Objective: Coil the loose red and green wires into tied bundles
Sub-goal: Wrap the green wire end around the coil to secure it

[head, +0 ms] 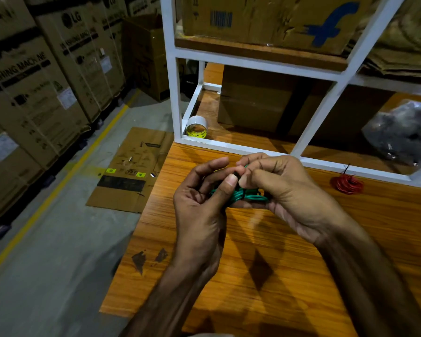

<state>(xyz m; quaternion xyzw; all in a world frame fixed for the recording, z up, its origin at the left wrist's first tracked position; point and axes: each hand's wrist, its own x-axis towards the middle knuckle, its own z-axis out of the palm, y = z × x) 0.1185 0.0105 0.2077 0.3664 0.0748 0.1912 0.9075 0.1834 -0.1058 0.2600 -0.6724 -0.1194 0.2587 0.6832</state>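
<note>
A coiled green wire (247, 195) hangs between both hands a little above the wooden table (289, 276). My left hand (199, 205) curls round the coil's left side, its thumb pressed up against a small dark tie at the top. My right hand (282, 190) grips the coil from the right, and its fingertips pinch the same dark tie. Much of the coil is hidden by my fingers. A red wire bundle (348, 184), coiled with a dark tie sticking up from it, lies on the table to the right, apart from both hands.
A white metal shelf frame (178, 98) stands at the table's back with cardboard boxes on it, a roll of tape (197, 127) and a grey plastic bag (406, 132). Flattened cardboard (129, 173) lies on the floor to the left; stacked cartons (34, 88) line the aisle.
</note>
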